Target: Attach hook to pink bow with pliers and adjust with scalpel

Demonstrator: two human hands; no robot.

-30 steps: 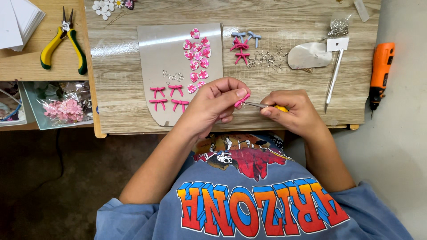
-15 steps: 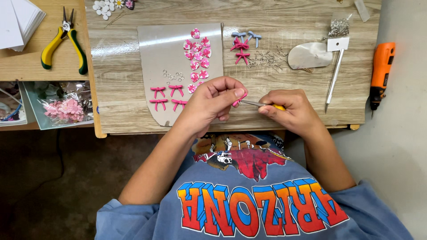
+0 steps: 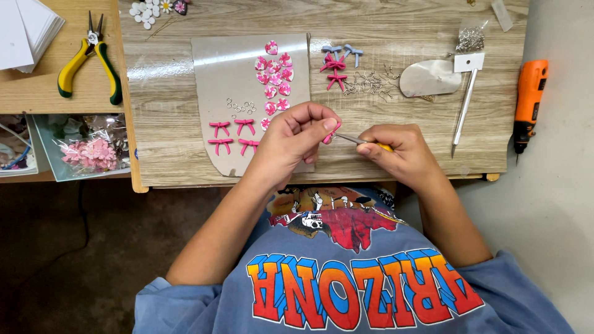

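Pink charm (image 3: 328,135) sits pinched between the left hand's (image 3: 296,137) thumb and fingertips, above the wooden table's (image 3: 396,25) front edge. Right hand (image 3: 401,150) fingers close around a thin yellow-handled tool (image 3: 364,142), its metal tip touching the charm.

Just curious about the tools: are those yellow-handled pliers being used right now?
No, the yellow-handled pliers lie untouched on the side shelf, far from both hands.
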